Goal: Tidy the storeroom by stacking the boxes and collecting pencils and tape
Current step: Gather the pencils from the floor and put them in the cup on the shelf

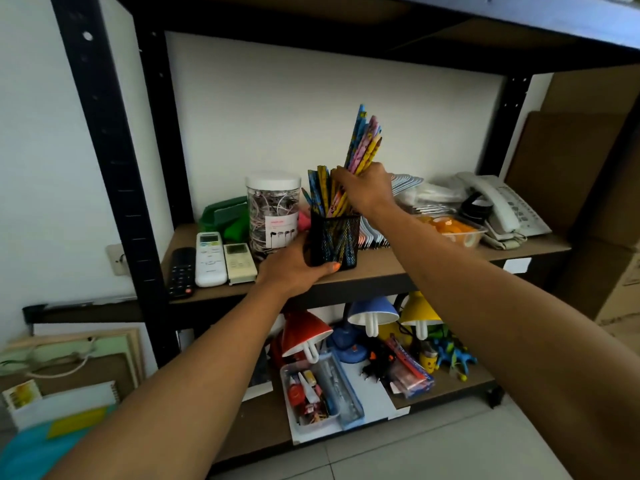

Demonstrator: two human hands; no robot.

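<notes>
Left hand (294,268) grips mesh cup (333,242) | right hand (367,188) holds pencils (363,143)

Beside the one black mesh pencil cup (334,242) on the middle shelf lie three remote controls (210,259), one clear jar (273,213) and one telephone (504,204). Below the cup hang three desk lamps (372,311): red, blue, yellow. Pencils (363,142) are too bunched to count.

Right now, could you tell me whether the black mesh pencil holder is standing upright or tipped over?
Upright: the mesh holder stands on the shelf, steadied by the left hand, pencils sticking up from it.
</notes>
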